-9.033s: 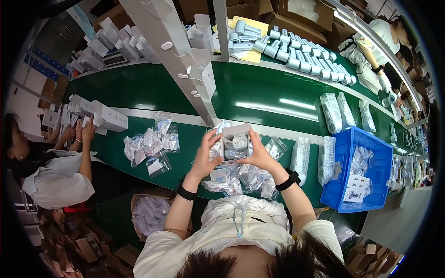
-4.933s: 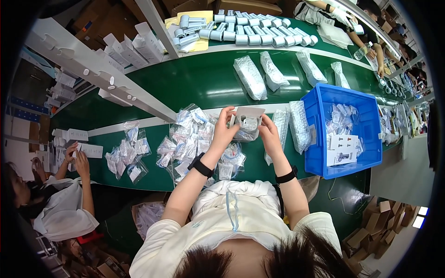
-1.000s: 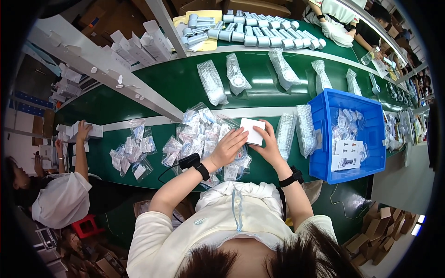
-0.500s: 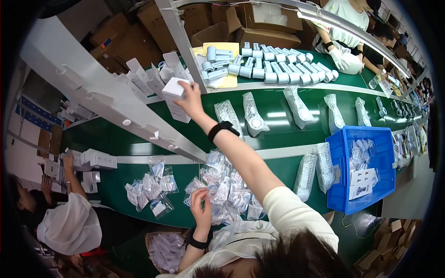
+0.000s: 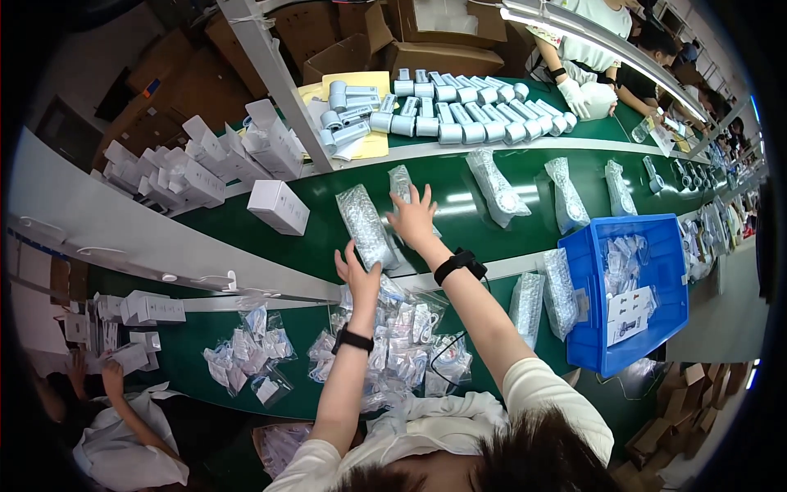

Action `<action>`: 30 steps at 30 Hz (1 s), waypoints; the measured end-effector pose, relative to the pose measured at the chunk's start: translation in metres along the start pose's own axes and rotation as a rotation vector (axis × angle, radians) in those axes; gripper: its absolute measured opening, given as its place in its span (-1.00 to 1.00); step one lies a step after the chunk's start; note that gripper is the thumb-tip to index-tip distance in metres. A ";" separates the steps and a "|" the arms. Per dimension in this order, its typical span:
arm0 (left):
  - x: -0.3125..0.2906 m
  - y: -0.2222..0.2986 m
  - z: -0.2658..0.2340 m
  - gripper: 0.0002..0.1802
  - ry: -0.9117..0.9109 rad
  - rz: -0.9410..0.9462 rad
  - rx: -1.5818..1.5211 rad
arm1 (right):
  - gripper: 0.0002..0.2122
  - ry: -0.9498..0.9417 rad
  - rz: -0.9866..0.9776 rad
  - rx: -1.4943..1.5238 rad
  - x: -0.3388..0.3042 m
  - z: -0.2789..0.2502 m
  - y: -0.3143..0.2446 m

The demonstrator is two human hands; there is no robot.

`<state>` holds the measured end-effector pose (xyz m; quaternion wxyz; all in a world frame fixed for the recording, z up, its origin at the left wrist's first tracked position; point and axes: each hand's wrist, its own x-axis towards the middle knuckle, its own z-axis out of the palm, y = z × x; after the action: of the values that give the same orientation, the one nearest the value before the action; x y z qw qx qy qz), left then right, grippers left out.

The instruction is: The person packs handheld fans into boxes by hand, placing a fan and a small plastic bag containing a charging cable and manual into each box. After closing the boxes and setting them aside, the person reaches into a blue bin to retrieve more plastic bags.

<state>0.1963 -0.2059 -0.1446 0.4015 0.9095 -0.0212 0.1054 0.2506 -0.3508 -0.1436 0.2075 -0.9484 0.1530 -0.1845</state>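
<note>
Stretching over the green bench (image 5: 321, 197), the left hand (image 5: 362, 279) spreads wide at the near end of a bubble-wrapped packet (image 5: 361, 215), the right hand (image 5: 416, 221) likewise above a second packet (image 5: 400, 180), contact unclear. One white box (image 5: 280, 207) appears finished; three more packets (image 5: 497, 190) lie farther right, unboxed.

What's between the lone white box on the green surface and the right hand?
In the head view, a bubble-wrapped pack lies there, the left hand at its near end.
</note>
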 end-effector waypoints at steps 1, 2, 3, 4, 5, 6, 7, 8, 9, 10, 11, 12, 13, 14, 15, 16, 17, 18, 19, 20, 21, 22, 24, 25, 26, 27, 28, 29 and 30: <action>0.010 -0.014 0.017 -0.42 0.002 -0.011 -0.002 | -0.45 -0.216 0.049 0.032 -0.007 -0.003 0.011; 0.021 -0.027 0.029 -0.41 -0.138 -0.033 -0.090 | -0.47 -0.432 0.090 0.069 -0.012 -0.005 0.020; 0.028 -0.040 0.039 -0.41 -0.272 -0.056 -0.177 | -0.47 -0.442 0.070 0.071 -0.015 -0.007 0.026; 0.031 -0.026 0.048 -0.41 -0.277 -0.061 -0.182 | -0.49 -0.442 0.078 0.086 -0.017 -0.009 0.041; 0.030 -0.005 0.049 -0.41 -0.320 -0.098 0.004 | -0.51 -0.446 0.079 0.108 -0.022 -0.010 0.053; 0.028 0.010 0.049 -0.41 -0.355 -0.140 0.196 | -0.52 -0.455 0.071 0.137 -0.029 -0.013 0.061; 0.029 0.007 0.051 -0.42 -0.385 -0.158 0.141 | -0.55 -0.457 0.082 0.178 -0.036 -0.025 0.059; 0.028 0.006 0.055 -0.43 -0.413 -0.174 0.083 | -0.57 -0.461 0.095 0.219 -0.045 -0.045 0.063; 0.019 0.023 0.056 -0.44 -0.440 -0.135 0.113 | -0.57 -0.439 0.100 0.251 -0.058 -0.058 0.077; 0.008 0.047 0.057 -0.45 -0.469 -0.097 0.144 | -0.56 -0.462 0.124 0.293 -0.071 -0.072 0.093; -0.006 0.058 0.060 -0.47 -0.514 -0.073 0.129 | -0.56 -0.560 0.122 0.288 -0.086 -0.087 0.105; -0.021 0.070 0.063 -0.49 -0.568 -0.045 0.110 | -0.53 -0.701 0.125 0.284 -0.098 -0.107 0.108; -0.039 0.080 0.062 -0.51 -0.606 -0.039 0.101 | -0.51 -0.844 0.125 0.275 -0.107 -0.123 0.110; -0.058 0.095 0.060 -0.54 -0.650 -0.015 0.081 | -0.49 -0.950 0.078 0.250 -0.115 -0.138 0.117; -0.077 0.095 0.062 -0.53 -0.661 0.044 0.099 | -0.47 -1.060 0.017 0.223 -0.118 -0.146 0.124; -0.095 0.091 0.065 -0.52 -0.677 0.107 0.115 | -0.47 -1.071 -0.002 0.219 -0.112 -0.144 0.139; -0.110 0.088 0.065 -0.50 -0.741 0.079 0.035 | -0.45 -1.000 -0.014 0.252 -0.103 -0.136 0.159; -0.123 0.084 0.063 -0.48 -0.796 0.046 -0.045 | -0.42 -0.933 -0.034 0.287 -0.093 -0.125 0.175; -0.137 0.081 0.058 -0.48 -0.778 0.030 -0.038 | -0.41 -0.671 -0.027 0.272 -0.077 -0.111 0.186; -0.150 0.078 0.050 -0.47 -0.732 0.117 -0.024 | -0.40 -0.409 -0.020 0.261 -0.057 -0.097 0.191; -0.157 0.076 0.042 -0.45 -0.682 0.202 -0.006 | -0.39 -0.244 0.017 0.046 -0.036 -0.086 0.188; -0.160 0.079 0.030 -0.45 -0.660 0.187 0.005 | -0.38 -0.067 0.059 -0.168 -0.019 -0.076 0.188; -0.167 0.086 0.003 -0.49 -0.694 0.196 -0.154 | -0.37 -0.133 0.207 -0.159 0.010 -0.055 0.203; -0.170 0.083 -0.012 -0.51 -0.684 0.181 -0.224 | -0.37 -0.154 0.159 -0.130 0.016 -0.049 0.186; -0.173 0.076 -0.024 -0.51 -0.643 0.154 -0.204 | -0.36 -0.301 0.175 -0.210 0.020 -0.050 0.173; -0.177 0.071 -0.038 -0.52 -0.629 0.108 -0.255 | -0.35 -0.435 0.205 -0.305 0.020 -0.054 0.165; -0.179 0.067 -0.050 -0.54 -0.632 0.076 -0.312 | -0.35 -0.431 0.199 -0.299 0.022 -0.051 0.172; -0.181 0.063 -0.061 -0.55 -0.641 0.049 -0.372 | -0.36 -0.447 0.192 -0.198 0.026 -0.049 0.184; -0.183 0.060 -0.073 -0.55 -0.642 0.054 -0.375 | -0.36 -0.463 0.186 -0.101 0.029 -0.051 0.198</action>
<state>-0.0022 -0.2009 -0.0913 0.5311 0.8060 -0.1892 -0.1805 0.2135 -0.5502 -0.1813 0.2057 -0.9563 0.1971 0.0655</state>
